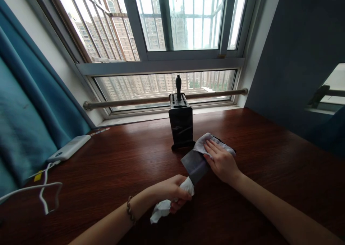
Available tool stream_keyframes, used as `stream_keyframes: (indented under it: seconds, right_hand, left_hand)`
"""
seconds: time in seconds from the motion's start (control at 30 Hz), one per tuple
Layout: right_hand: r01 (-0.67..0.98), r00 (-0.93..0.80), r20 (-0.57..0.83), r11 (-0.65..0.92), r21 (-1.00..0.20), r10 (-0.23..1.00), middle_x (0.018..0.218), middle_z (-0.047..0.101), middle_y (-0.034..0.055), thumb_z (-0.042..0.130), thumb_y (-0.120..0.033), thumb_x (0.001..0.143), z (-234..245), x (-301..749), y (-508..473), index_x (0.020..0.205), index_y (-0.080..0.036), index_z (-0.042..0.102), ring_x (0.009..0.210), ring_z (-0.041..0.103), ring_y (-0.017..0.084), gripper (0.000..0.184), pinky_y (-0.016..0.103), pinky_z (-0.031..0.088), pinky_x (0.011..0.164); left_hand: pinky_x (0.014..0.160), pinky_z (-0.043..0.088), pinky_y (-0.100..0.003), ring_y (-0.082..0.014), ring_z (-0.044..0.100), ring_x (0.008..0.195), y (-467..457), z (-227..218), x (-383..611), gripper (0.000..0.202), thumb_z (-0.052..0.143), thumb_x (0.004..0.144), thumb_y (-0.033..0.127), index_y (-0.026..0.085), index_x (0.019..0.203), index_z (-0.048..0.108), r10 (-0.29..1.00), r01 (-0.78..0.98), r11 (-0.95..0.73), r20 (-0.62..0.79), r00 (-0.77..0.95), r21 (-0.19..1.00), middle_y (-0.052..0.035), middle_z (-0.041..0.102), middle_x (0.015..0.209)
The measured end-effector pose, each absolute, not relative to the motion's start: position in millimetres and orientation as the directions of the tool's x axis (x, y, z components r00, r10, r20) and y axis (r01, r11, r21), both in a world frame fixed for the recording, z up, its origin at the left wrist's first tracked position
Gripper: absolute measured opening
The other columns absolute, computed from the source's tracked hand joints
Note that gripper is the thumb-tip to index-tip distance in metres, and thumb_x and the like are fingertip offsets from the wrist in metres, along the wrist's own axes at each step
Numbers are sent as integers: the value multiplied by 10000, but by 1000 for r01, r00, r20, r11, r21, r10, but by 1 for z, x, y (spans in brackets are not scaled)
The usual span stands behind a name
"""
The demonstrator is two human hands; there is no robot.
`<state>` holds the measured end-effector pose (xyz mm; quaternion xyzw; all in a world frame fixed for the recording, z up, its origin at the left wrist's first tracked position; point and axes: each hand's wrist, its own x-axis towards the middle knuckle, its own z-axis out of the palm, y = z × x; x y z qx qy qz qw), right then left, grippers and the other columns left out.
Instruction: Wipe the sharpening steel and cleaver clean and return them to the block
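My left hand [179, 193] is closed around the handle of a cleaver, with white tissue [161, 209] wrapped about the grip. The cleaver's broad grey blade [198, 167] points away to the upper right, above the wooden table. At the far end of the blade, my right hand [222, 164] holds a pale folded cloth [202, 143], its fingers laid along the top. A dark edge shows along the cloth's far side. Just behind the blade stands a black knife block [181, 126], with one dark-handled tool [178, 87] upright in it.
The reddish-brown table [129, 155] reaches back to the window sill. On the left lie a white power bank [69, 148] and a white cable [43, 187], beside a blue curtain [35, 94]. A horizontal rail [129, 103] crosses the window behind the block.
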<state>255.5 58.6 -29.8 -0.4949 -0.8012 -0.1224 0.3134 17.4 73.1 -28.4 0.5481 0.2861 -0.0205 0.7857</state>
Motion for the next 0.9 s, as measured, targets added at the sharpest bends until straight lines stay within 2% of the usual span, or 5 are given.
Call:
stream_keyframes:
  seconds: [0.27,0.53,0.77,0.83,0.9]
  right_hand:
    - [634,-656,477,770,-73,586,1407,377,111,198,-437,1037,-21,229,34,1286,-56,542,1331,284,243,570,425,299,1095]
    - [908,-232,678,405,-106,698,1316,472,169,281,-318,1031,-36,255,61,1225,5,580,1258,378,298,481,456,332,1055]
    - [609,-702,446,793,-29,556,1436,327,124,191,-434,1033,-19,228,34,1312,-56,513,1355,226,245,569,423,257,1109]
    - [593,-711,446,804,-32,543,1432,339,102,191,-434,1034,-17,224,30,1306,-73,521,1350,240,234,560,415,261,1106]
    - [655,-640,498,754,-44,585,1420,362,82,209,-392,1039,-19,227,34,1296,-86,534,1341,261,222,515,413,274,1096]
  left_hand:
    - [302,382,-179,-86,381,347,69,-29,18,235,635,642,195,171,767,438,332,328,389,-463,822,861,68,451,434]
    - [285,388,-192,-95,399,328,70,-29,17,240,655,638,207,174,743,442,294,345,365,-459,839,865,66,460,446]
    - [272,366,-201,-103,402,303,68,-32,20,162,615,594,206,147,571,466,382,376,324,-484,787,868,27,464,407]
    - [269,367,-212,-104,393,297,68,-31,20,181,616,582,206,148,537,451,376,383,324,-490,787,865,23,455,395]
    - [284,380,-207,-104,402,314,68,-31,20,179,634,595,206,153,667,479,355,372,332,-480,802,867,47,469,420]
